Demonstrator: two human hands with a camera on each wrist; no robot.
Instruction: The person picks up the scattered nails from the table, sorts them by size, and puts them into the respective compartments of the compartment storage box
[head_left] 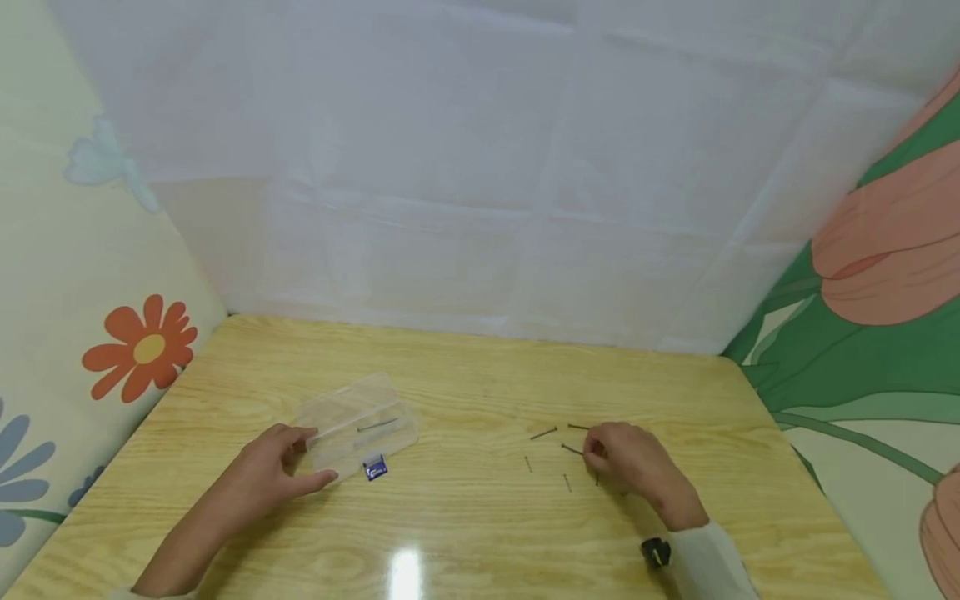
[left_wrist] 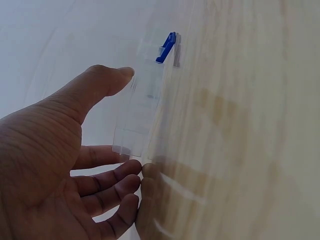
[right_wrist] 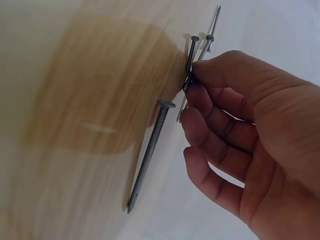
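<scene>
A clear plastic box point(head_left: 360, 446) lies on the left of the table, with one nail point(head_left: 377, 425) in it. My left hand point(head_left: 262, 467) is at the box's left end, thumb and fingers spread around its near corner; in the left wrist view the index fingertip meets the box end point(left_wrist: 127, 150). A blue piece with white print point(head_left: 375, 467) is at the box's front edge. On the right, my right hand point(head_left: 626, 458) pinches a dark nail point(right_wrist: 188, 82) between thumb and index finger, low over the table. A large nail point(right_wrist: 147, 160) lies beside that hand.
Several loose nails lie left of the right hand, among them a longer one point(head_left: 543, 433) and two small ones, one point(head_left: 528, 463) left of the other point(head_left: 567, 482). The wooden table point(head_left: 480, 517) ends at a white sheet point(head_left: 450, 208) behind and printed cloths at both sides.
</scene>
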